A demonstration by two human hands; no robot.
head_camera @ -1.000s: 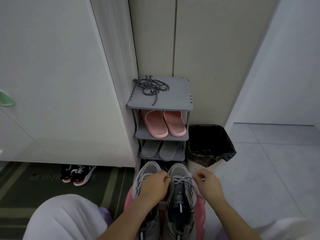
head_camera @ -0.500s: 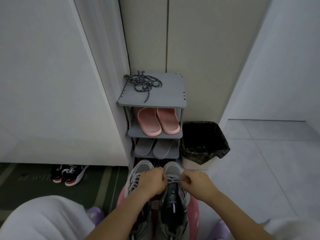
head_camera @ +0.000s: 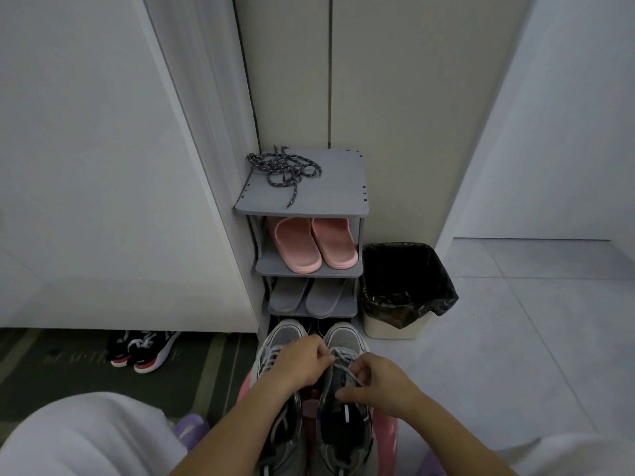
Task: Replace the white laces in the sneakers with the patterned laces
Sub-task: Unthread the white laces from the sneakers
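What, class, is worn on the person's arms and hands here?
Nothing that shows. The left hand and right hand are ungloved, with no ring, watch or bracelet visible. The left forearm and right forearm are bare, with no sleeve in view. White clothing shows only at the bottom corners.

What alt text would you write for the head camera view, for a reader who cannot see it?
The left hand and right hand pinch the white lace of a grey sneaker, one of a pair. Patterned laces lie tangled on top of a grey shoe rack beyond, with pink slippers on the shelf below.
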